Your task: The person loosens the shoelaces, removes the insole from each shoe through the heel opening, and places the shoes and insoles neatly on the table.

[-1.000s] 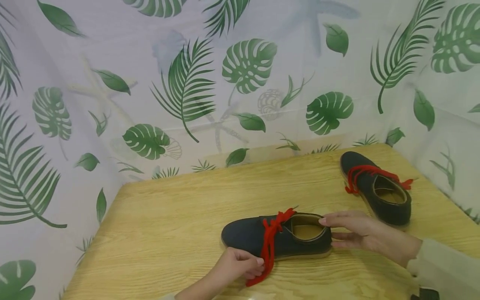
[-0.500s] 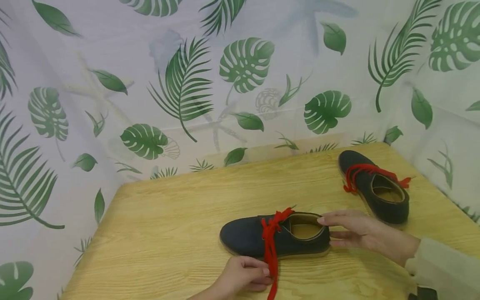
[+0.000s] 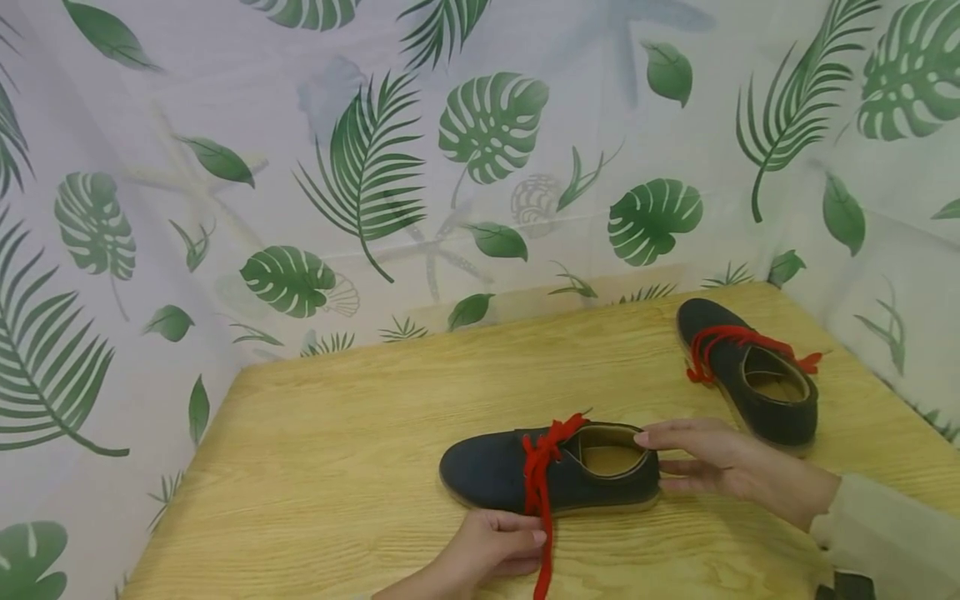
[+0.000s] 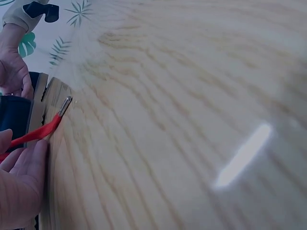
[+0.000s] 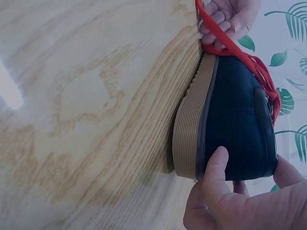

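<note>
Toward the near side of the yellowish wood-grain tabletop (image 3: 337, 442), a dark navy low-cut shoe (image 3: 483, 473) sits sole-down, toe pointing left. The right hand (image 3: 727, 462) has its fingers round the heel, probably so the shoe doesn't slide around. Left hand (image 3: 491, 546) is pinching a long red fabric lace (image 3: 537, 483), I'd guess to keep that strand from flopping. Shoe's touching the right hand; can't tell if the left touches it too.

Red laces (image 3: 537, 477), navy shoe (image 3: 483, 472)
</note>
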Motion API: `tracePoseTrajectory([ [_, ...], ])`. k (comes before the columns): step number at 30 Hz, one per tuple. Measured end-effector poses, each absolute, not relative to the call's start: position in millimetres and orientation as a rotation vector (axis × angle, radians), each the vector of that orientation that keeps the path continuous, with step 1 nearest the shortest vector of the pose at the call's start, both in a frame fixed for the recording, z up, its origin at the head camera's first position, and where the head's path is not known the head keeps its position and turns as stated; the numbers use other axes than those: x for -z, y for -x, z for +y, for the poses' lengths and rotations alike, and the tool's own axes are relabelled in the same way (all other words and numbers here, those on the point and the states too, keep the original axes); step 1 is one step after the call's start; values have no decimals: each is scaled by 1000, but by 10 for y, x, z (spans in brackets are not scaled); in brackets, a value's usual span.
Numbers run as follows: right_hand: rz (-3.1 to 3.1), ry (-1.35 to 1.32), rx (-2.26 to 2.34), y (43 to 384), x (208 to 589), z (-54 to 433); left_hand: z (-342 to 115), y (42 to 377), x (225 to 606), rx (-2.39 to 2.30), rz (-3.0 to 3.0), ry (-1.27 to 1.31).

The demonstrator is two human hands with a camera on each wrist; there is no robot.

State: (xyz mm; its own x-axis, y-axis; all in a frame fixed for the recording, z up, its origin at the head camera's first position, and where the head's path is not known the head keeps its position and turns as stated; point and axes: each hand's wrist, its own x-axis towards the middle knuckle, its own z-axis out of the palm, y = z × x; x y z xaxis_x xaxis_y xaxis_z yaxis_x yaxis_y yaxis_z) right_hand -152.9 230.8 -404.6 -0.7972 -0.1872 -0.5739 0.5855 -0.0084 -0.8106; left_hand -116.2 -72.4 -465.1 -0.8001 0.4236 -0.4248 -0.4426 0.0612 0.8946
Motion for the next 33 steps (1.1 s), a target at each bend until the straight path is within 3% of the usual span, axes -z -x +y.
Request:
tracePoseTrajectory([
  [18, 1763, -422, 1853, 1543, 4061, 2308, -502, 1178, 4480, -1750, 1312, -55],
  [25, 1763, -414, 1848, 1547, 4060, 2311, -487, 1150, 4418, -1725, 1212, -197],
  [33, 1775, -408, 1838, 1538, 4036, 2304, -582, 1290, 4307, -2002, 1017, -373],
])
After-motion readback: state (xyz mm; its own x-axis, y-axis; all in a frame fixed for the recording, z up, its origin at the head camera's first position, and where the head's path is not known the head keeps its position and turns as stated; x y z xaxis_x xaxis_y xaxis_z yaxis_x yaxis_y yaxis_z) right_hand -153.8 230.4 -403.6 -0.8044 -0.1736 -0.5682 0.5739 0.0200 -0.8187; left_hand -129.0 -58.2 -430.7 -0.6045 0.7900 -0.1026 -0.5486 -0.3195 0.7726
